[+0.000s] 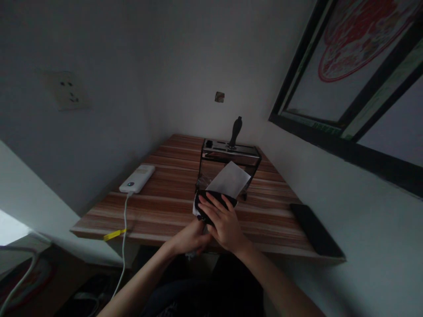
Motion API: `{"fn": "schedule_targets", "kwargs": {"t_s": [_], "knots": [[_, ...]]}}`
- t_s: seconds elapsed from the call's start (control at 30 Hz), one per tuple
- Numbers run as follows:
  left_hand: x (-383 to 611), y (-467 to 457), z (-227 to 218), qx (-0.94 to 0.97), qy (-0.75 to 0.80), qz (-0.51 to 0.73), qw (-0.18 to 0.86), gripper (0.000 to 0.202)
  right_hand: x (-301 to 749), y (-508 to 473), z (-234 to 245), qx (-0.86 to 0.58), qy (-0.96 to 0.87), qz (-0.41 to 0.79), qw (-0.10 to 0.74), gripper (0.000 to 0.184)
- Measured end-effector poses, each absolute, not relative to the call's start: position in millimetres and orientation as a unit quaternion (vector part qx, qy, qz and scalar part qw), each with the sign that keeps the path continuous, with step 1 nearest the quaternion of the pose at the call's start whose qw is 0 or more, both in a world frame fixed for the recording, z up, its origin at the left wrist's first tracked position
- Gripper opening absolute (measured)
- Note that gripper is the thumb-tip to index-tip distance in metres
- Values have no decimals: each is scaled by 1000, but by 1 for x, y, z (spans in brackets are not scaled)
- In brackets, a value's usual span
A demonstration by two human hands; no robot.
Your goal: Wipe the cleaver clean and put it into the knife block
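Observation:
My right hand (pixel 224 222) lies over a small black object (pixel 211 199), perhaps a wallet or case, at the front middle of the wooden desk (pixel 165 193); its fingers are wrapped on top of it. A white sheet of paper (pixel 231 179) sticks up out of the far side of the black object. My left hand (pixel 191 240) is just below and left of the right hand, fingers curled under the object's near edge; what it grips is hidden.
A black wire rack with a metal tray and a black handle (pixel 235 131) stands at the back of the desk. A white power bank (pixel 137 178) with a white cable (pixel 124 229) lies left. A dark phone (pixel 315 231) lies right, by the wall.

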State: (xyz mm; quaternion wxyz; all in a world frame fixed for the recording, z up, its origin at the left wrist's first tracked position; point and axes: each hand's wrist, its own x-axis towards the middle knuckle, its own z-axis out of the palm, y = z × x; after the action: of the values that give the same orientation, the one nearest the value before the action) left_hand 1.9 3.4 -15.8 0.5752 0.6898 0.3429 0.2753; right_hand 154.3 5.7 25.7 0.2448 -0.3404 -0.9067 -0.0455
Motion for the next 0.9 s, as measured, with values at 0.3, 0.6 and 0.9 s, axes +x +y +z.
{"fn": "schedule_targets", "kwargs": {"t_s": [0.3, 0.6, 0.9], "knots": [[0, 4, -7, 718, 350, 237, 553, 24, 165, 23, 36, -367, -887, -76, 269, 49], [-1, 3, -8, 707, 356, 229, 567, 21, 183, 47, 50, -400, -862, -96, 297, 46], [-1, 2, -6, 719, 358, 215, 556, 17, 196, 62, 62, -438, -826, -138, 327, 44]]}}
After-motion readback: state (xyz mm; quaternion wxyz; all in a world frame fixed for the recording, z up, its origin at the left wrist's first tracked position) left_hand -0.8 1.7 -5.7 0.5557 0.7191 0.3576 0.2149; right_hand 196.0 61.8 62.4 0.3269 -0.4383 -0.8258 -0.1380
